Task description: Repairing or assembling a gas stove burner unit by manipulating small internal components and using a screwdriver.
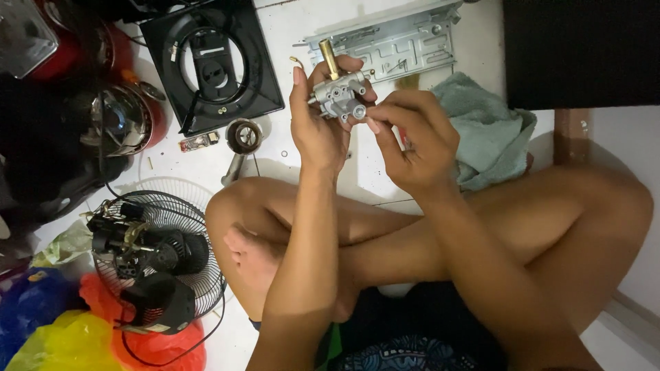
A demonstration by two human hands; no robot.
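I sit cross-legged on a white floor. My left hand [317,120] grips a small grey metal valve body [342,96] with a brass stem sticking up from it. My right hand [412,137] is at the valve's lower right side, fingertips pinched against a round port on it. Both hands are raised above my knees, in front of a grey metal bracket plate [395,45] lying on the floor.
A black square stove top [213,62] lies at the upper left, with a round burner part [243,135] beside it. A teal cloth [485,130] lies at the right. A fan with a wire guard [158,257] and coloured plastic bags [62,330] sit at the lower left.
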